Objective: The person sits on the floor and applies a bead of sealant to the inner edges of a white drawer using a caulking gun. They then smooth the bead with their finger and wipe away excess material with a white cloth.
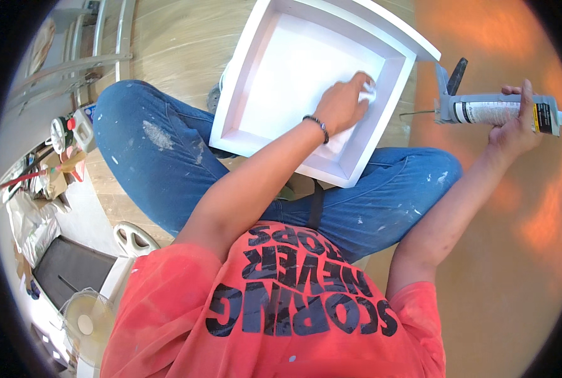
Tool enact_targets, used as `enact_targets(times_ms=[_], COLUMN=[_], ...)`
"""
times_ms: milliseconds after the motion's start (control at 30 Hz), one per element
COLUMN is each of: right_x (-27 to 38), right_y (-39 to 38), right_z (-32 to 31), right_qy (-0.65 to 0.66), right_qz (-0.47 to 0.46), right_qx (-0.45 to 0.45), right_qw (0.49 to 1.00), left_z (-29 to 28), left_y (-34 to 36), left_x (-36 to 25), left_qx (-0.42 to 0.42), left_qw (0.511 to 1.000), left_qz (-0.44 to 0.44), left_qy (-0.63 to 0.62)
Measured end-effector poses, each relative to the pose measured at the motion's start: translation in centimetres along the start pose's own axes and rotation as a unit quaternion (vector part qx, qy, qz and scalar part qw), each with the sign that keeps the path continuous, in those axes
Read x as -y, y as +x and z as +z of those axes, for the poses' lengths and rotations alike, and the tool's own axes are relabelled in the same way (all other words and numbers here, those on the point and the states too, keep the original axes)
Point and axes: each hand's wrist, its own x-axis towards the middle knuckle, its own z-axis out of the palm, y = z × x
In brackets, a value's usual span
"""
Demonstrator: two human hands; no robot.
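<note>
A white drawer [391,104] rests tilted across my lap, its open side facing up. Inside it, my left hand [347,104] reaches to the right-hand wall. Its fingers are closed on a small white cloth [369,92], most of which is hidden by the hand; whether it is fabric or paper I cannot tell. Off to the right, my right hand [512,126] grips a caulking gun [443,108] around the front part of its barrel. A sealant cartridge [485,112] lies in the gun, its nozzle pointing right and the black trigger at the left end.
Beneath the gun spreads a shiny brown board or floor [482,252]. Metal rails [98,38] stand at the upper left. Along the left side are a jug with a red cap [82,129], a white wheel-shaped piece [133,239], plastic bags [29,220] and a fan [87,324].
</note>
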Motion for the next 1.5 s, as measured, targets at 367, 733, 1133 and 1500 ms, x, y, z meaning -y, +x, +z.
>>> enact_targets(times_ms=[367, 733, 1133, 1500], right_x=[0.0, 0.6, 0.4, 4.3], right_y=[-0.2, -0.6, -0.5, -1.8], right_z=[-0.2, 0.1, 0.0, -1.7], right_qy=[0.021, 0.057, 0.067, -0.026], right_qz=[0.014, 0.003, -0.019, -0.108], right_qx=[0.007, -0.001, 0.000, -0.052], right_qw=[1.000, 0.998, 0.998, 0.992], left_z=[-1.9, 0.5, -2.2, -14.2], left_y=[3.0, 5.0, -6.3, -6.8], left_x=[-0.1, -1.7, -1.7, -5.1], left_qx=[-0.179, -0.074, 0.091, -0.201], left_qw=[0.981, 0.994, 0.981, 0.932], left_qz=[0.066, -0.008, -0.079, -0.011], left_qy=[0.020, 0.085, 0.150, -0.300])
